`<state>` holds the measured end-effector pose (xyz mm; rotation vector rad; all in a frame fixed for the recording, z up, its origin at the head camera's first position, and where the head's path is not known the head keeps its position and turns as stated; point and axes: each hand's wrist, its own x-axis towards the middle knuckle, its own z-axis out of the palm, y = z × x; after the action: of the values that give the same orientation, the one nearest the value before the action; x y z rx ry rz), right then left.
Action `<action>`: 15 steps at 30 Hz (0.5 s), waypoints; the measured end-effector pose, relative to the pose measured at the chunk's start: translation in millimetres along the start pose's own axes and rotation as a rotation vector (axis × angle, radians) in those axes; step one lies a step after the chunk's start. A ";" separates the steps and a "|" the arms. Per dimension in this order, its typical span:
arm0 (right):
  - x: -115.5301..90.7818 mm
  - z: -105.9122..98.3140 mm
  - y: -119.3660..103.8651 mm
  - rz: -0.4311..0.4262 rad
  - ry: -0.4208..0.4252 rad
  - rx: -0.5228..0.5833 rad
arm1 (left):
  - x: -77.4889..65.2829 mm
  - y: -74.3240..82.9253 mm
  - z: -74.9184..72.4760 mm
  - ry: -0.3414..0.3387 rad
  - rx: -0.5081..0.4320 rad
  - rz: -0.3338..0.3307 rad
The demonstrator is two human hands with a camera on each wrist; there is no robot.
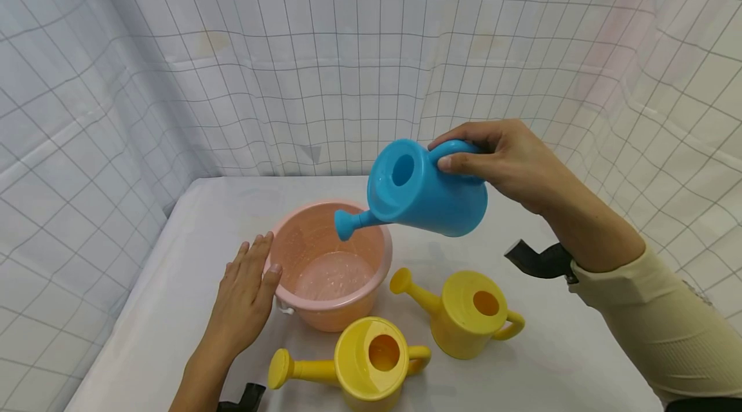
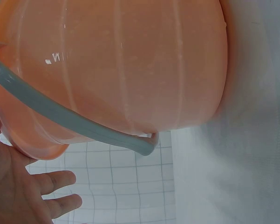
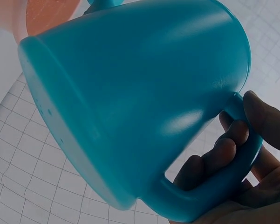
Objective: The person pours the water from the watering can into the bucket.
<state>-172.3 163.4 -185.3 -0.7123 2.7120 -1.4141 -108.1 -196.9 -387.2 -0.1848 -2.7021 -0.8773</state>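
Observation:
My right hand point(image 1: 510, 161) grips the handle of a blue watering can point(image 1: 446, 196), its fingers curled round the handle in the right wrist view. The can is held in the air, tilted so its spout points left and down over a pink bucket point(image 1: 330, 312). No stream from the spout is visible. Against the bucket's left rim rests my left hand point(image 1: 246, 293), fingers straight. In the left wrist view, the bucket's grey handle point(image 2: 70, 116) hangs down its side. A little water seems to lie in the bucket.
Two yellow watering cans stand on the white-covered table point(image 1: 551, 335): one yellow can point(image 1: 371, 360) in front of the bucket, another yellow can point(image 1: 466, 315) to its right. Both spouts point left. A white grid-patterned curtain point(image 1: 348, 64) encloses the table at the back and sides.

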 end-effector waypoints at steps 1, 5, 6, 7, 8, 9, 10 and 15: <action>0.1 0.1 -0.1 -0.001 -0.001 0.000 | 0.0 0.0 0.0 0.000 0.000 0.000; 0.2 0.1 -0.4 0.003 -0.008 -0.005 | 0.0 -0.2 0.0 -0.002 0.000 -0.002; 0.3 0.1 -0.4 0.003 -0.009 -0.004 | 0.0 -0.2 0.1 -0.003 0.000 -0.002; 0.3 0.1 -0.4 0.003 -0.010 -0.004 | 0.0 -0.3 0.1 -0.004 0.000 -0.003; 0.2 0.1 -0.5 0.003 -0.011 -0.005 | -0.1 -0.4 0.1 -0.005 -0.001 -0.003; 0.2 0.2 -0.5 0.002 -0.011 -0.006 | -0.1 -0.4 0.1 -0.007 -0.002 -0.004; 0.1 0.2 -0.7 0.001 -0.011 -0.007 | -0.1 -0.4 0.1 -0.007 -0.001 -0.004; -0.1 0.6 -1.7 -0.001 -0.009 -0.023 | -0.1 -0.4 0.0 -0.011 -0.003 -0.006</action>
<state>-171.4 162.2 -184.3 -0.7202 2.7262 -1.3784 -108.1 -197.2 -387.5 -0.1830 -2.7130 -0.8842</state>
